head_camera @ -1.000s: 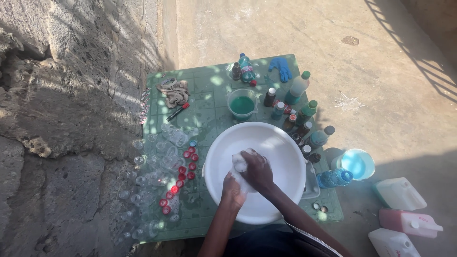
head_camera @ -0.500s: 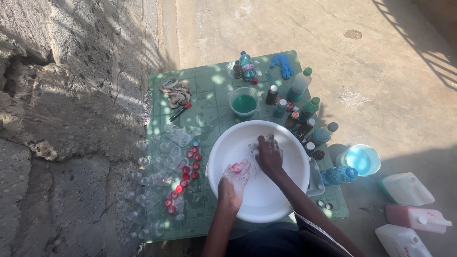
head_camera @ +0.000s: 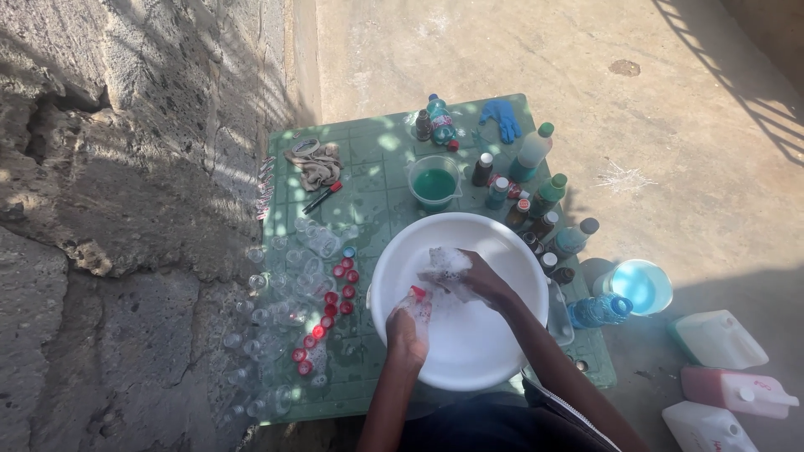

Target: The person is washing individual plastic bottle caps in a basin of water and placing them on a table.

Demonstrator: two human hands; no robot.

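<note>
— Dozens of small clear bottles (head_camera: 276, 310) lie at nine o'clock from the basin, too jumbled for me to count. Beside them are loose red caps (head_camera: 331, 311), roughly a dozen.

— And the hands?

— My feed shows the left hand (head_camera: 408, 328) closed around one red-capped bottle (head_camera: 418, 295), held over the suds inside the white basin (head_camera: 502, 356). The right hand (head_camera: 471, 280) is curled in a foam clump (head_camera: 444, 261); I can't tell whether it grips anything.

— Which step?

— Washing, I judge: one bottle being soaped. Next it would want a firm hold, since it looks slippery, and a rinse.

— Further right?

— One jug of green liquid (head_camera: 434, 182) at twelve o'clock, one blue bucket (head_camera: 641, 285) at three, and three jerrycans (head_camera: 718, 339) at four: two white, one pink.
</note>
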